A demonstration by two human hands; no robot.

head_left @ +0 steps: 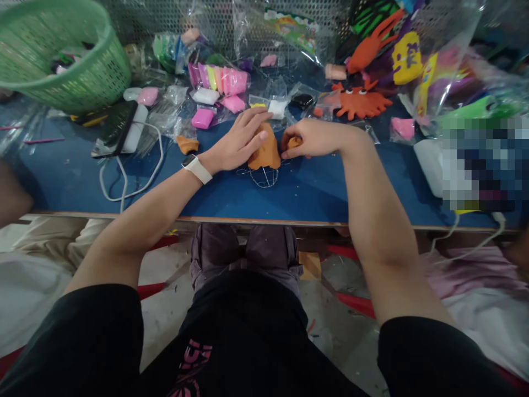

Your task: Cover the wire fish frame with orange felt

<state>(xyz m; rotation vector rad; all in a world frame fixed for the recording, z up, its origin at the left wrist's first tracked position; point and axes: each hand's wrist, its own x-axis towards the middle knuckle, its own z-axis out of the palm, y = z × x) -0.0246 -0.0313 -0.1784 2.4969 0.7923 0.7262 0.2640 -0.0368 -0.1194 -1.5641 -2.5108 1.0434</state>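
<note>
Nearest the viewer, a black shirt (248,336) fills the foreground below the edge of a blue tabletop (318,193). From left to right: a green basket (97,77) with slotted walls, holding small items; a dark, flat device (118,129) beside a looped white cable (161,153); an orange scrap (187,145), lying apart. The left hand (243,138), a pale-banded watch (198,168) at its wrist, lies over an orange clay sheet (266,157), fingers extended and not closed around it, hiding part of its upper surface. The sheet rests on a wire frame (264,177), whose rounded end protrudes toward the viewer. Behind the hand, a pink block (202,118) and bagged coloured strips (219,79) crowd the surface. The right hand (316,137), just beside the sheet, has its fingers curled around a small orange lump (295,143). Beyond its wrist sits an orange crab (361,103); farther right, a pink packet (403,128) and a white object (427,162), partly obscured by pixelation.
</note>
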